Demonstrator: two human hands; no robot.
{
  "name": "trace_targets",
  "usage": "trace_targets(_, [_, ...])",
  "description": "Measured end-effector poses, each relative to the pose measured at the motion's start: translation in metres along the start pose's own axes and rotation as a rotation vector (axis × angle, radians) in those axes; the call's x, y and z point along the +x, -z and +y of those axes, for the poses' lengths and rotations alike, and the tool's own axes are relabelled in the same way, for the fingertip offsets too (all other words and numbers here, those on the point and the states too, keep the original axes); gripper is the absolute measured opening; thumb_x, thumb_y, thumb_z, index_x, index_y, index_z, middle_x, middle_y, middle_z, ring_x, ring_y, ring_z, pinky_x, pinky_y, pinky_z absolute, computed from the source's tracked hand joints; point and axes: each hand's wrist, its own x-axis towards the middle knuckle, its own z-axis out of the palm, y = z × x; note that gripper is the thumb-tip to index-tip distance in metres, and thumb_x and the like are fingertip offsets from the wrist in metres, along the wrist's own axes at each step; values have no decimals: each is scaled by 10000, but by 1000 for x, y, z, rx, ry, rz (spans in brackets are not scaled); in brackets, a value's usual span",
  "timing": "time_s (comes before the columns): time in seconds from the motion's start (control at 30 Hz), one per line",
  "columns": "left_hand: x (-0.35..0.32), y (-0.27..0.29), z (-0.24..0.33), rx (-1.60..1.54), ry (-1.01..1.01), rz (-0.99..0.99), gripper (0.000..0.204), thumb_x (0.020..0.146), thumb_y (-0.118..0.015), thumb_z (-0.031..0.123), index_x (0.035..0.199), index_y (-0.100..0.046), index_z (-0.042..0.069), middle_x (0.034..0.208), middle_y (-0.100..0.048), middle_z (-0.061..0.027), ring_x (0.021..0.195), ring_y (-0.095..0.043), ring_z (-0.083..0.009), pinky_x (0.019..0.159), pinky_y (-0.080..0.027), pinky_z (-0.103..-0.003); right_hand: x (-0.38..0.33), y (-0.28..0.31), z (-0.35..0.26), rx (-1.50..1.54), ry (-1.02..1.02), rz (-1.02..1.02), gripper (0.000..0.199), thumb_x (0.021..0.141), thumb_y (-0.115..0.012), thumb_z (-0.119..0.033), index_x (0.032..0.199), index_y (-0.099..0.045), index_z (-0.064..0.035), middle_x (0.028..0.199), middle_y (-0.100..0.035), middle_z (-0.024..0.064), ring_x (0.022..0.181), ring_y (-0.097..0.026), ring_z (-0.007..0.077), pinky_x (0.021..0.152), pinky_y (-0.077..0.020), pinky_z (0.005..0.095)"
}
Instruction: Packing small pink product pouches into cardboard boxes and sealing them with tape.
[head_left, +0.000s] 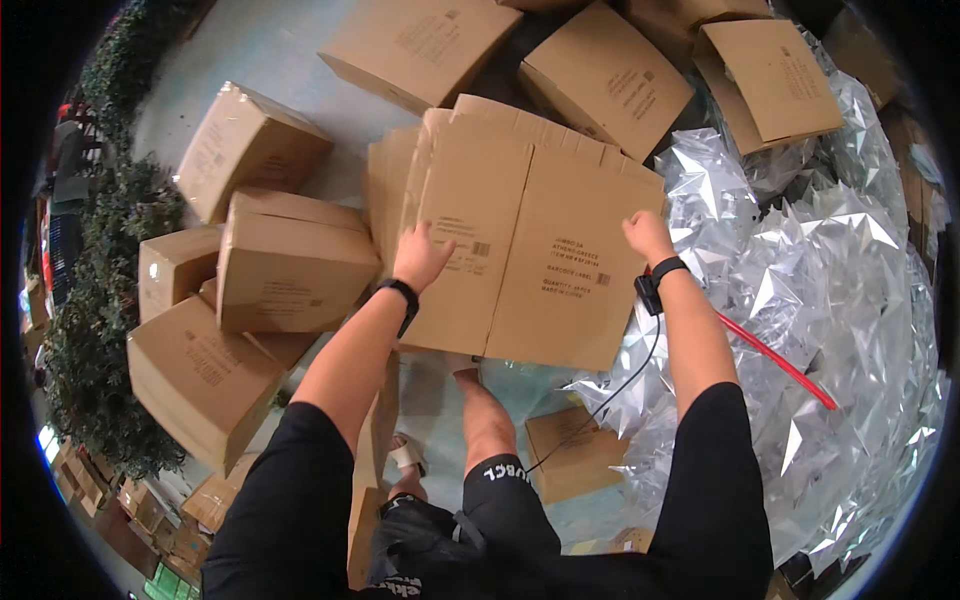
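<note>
A flattened cardboard box, creased down the middle and printed with dark text and a barcode, is stretched out between my two hands. My left hand is closed on its left edge, the thumb lying on the front face. At the right edge my right hand is closed in a grip, its fingers partly hidden from view. Torn-looking flaps line the far edge of the sheet. Each wrist wears a black band, and a thin black cable runs down from the right one.
Several cardboard boxes are piled on the left, and others lie at the far side. A big heap of crinkled silver film fills the right, with a red strip across it. One box sits by my leg; leafy greenery borders the left.
</note>
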Motion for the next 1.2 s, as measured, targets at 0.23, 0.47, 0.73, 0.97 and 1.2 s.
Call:
trace_targets(0.23, [66,-103,-20,495,18,300,1046,898,-586,626,1600,-139,-9,1634,-75,-333,1534,-43,-470,1204,-133,-607,112,-25,-14,-49,104,193,413,908,-662,-392,1023,-708,2,931,-734,222,926,-704,400,836,-557,468])
trace_targets(0.47, [70,-111,-21,448,-45,344,1092,841,-621,646,1593,-180,-11,1626,-106,-351,1525,-91,-481,1196,-120,-605,252,-23,-81,-148,57,316,795,835,-763,-486,1372,-474,25,1383,-515,350,1250,-538,497,1015,-466,561])
trace_targets(0.73, [72,-104,-33,366,-72,405,1082,811,-632,658,1569,-266,-23,1602,-157,-371,1506,-141,-505,1173,-154,-615,317,-71,-121,-414,-142,383,1169,775,-804,-581,1588,-154,-50,1557,-260,379,1387,-346,588,1123,-314,653])
trace_targets(0.97, [71,-111,-32,278,-94,384,1037,834,-588,681,1572,-291,15,1610,-167,-350,1504,-154,-492,1175,-137,-615,333,0,-89,-461,4,477,908,866,-730,-532,1526,-333,-51,1337,-557,328,1211,-571,508,1014,-485,541])
trace_targets(1.2, [66,-108,-39,221,-99,398,1004,833,-591,659,1583,-298,60,1632,-173,-303,1527,-142,-434,1193,-118,-597,206,148,-59,155,272,544,319,1042,-522,-205,1263,-689,-46,1057,-745,104,804,-697,144,744,-556,279])
